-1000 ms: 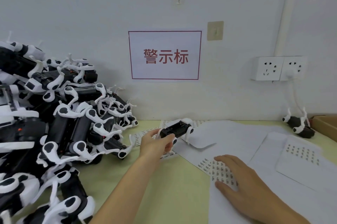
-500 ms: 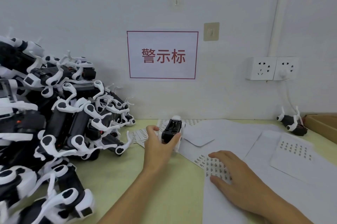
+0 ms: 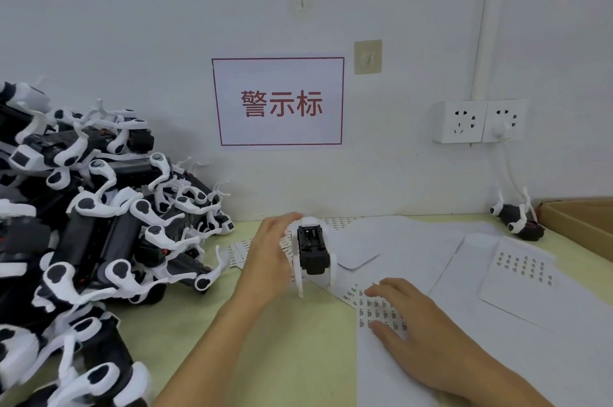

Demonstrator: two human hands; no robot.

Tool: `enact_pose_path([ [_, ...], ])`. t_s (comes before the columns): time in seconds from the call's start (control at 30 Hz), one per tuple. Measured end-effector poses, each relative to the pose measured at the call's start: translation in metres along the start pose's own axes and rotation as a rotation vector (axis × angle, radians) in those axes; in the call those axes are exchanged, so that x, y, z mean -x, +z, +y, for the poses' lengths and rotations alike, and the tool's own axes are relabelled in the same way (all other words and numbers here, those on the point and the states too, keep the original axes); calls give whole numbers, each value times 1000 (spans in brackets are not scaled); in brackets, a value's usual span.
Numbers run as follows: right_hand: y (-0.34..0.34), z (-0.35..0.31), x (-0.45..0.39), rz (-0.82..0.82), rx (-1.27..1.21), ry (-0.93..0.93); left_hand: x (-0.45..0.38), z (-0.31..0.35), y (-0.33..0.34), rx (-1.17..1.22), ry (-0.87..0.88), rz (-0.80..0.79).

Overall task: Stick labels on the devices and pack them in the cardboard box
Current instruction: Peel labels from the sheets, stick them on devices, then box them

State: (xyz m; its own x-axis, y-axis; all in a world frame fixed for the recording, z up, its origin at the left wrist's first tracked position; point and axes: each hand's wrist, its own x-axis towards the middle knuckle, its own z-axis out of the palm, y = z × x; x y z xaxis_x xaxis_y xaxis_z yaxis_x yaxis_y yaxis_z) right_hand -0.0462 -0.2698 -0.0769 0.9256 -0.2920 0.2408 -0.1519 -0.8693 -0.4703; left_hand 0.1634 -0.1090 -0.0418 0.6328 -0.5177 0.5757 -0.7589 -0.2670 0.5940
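- Left hand (image 3: 268,260), frame centre, grips the small black-and-white legged device (image 3: 311,249) from its left; fingertips hidden behind it
- Right hand (image 3: 421,333), lower right, lies flat, fingers straight, on the white label sheet (image 3: 374,310); print illegible
- Brown cardboard box (image 3: 583,217) cut off at right edge

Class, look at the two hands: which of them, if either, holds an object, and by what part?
The left hand holds the black-and-white device by its left side. The right hand holds nothing; it rests on the label sheet.
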Motion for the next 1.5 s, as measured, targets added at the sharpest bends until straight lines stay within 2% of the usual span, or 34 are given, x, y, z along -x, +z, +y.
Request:
enact_pose_path([
  [0.07, 0, 0, 0, -6, 6, 6, -3, -4, -2, -234, 126, -196],
  [0.17, 2, 0, 1, -19, 7, 10, -5, -2, -2, -408, 193, -309],
  [0.37, 1, -1, 0, 7, 12, -21, -8, 8, -5, -496, 289, -272],
  [0.47, 1, 0, 0, 21, 14, -36, -10, 22, -10, -415, 213, -244],
  [0.67, -1, -3, -2, 59, -56, -54, -15, 35, -16, -596, 122, -174],
  [0.97, -9, -11, 2, 124, 17, 38, -11, 33, -6, -769, 49, -268],
  [1.07, -14, -13, 3, 92, 82, 126, -13, 57, -9, -670, 190, -190],
  [1.13, -17, -15, 3, 77, 101, 152, -6, 80, -4, -457, 301, -151],
  [1.2, -17, -17, 3, 63, 103, 155, 13, 97, 10, -237, 271, -249],
  [1.23, -17, -17, 3, 54, 98, 152, 27, 98, 19, -202, 239, -335],
  [1.33, -18, -13, 5, 52, 65, 171, 62, 79, 45, -323, 230, -515],
  [1.43, -17, -12, 4, 34, 28, 205, 68, 59, 48, -258, 114, -499],
  [1.5, -19, -12, 1, 42, 8, 217, 65, 53, 49, -255, 112, -504],
])
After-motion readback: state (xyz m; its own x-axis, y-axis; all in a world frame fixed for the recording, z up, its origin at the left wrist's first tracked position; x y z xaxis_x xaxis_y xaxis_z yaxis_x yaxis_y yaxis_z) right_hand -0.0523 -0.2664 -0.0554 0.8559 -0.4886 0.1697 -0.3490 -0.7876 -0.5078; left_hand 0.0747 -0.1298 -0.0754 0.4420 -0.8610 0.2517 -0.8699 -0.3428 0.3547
